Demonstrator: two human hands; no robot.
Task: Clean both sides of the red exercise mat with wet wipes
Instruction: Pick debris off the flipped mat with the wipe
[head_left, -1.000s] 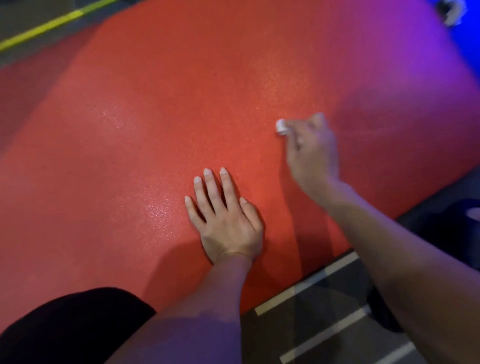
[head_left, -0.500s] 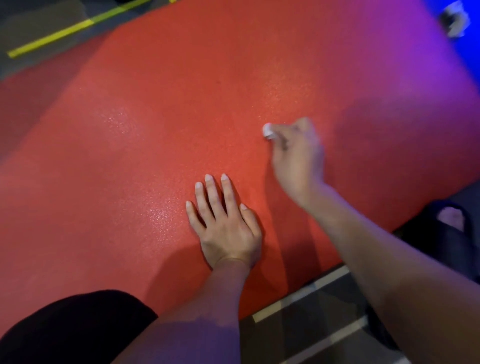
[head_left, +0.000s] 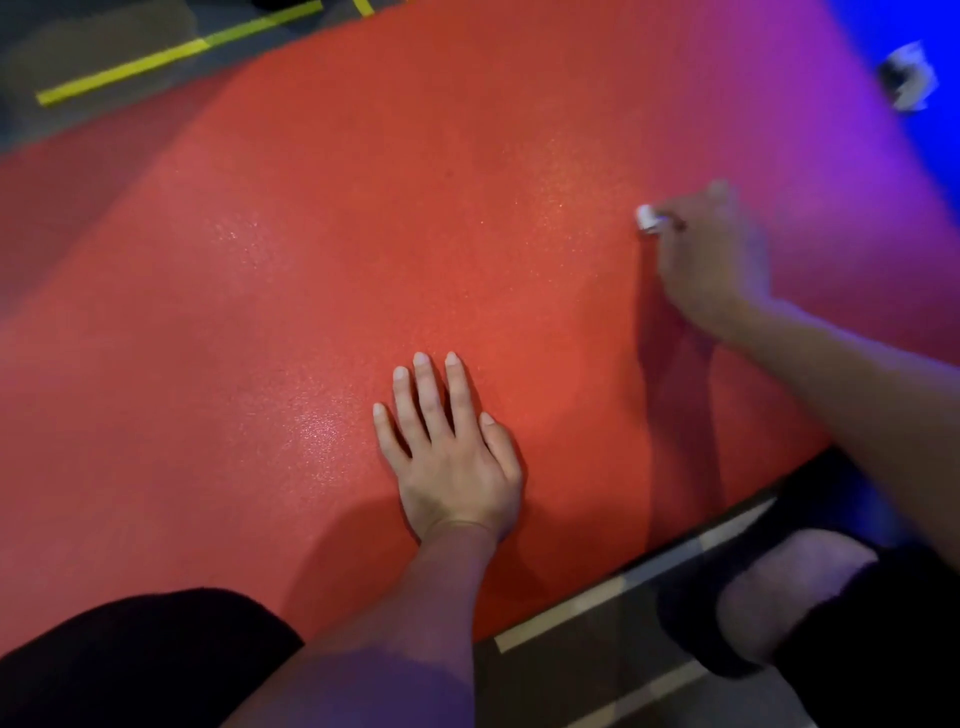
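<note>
The red exercise mat (head_left: 363, 249) lies flat on the floor and fills most of the head view. My left hand (head_left: 452, 457) rests flat on it near the front edge, fingers straight and slightly spread. Further right, my right hand (head_left: 711, 260) presses down on the mat with its fingers curled round a small white wet wipe (head_left: 647, 217); only a bit of the wipe shows past the fingertips. The right hand is motion-blurred.
Dark floor with pale tape lines (head_left: 597, 603) runs along the mat's near right edge. Yellow tape (head_left: 130, 70) marks the floor at the far left. A small white object (head_left: 909, 78) lies on a blue surface at the top right. My dark-clothed knee (head_left: 130, 660) and foot (head_left: 779, 597) sit at the bottom.
My right hand with the wipe slid left across the mat, then swept back to the right and further away from my left hand. The left hand stayed in place.
</note>
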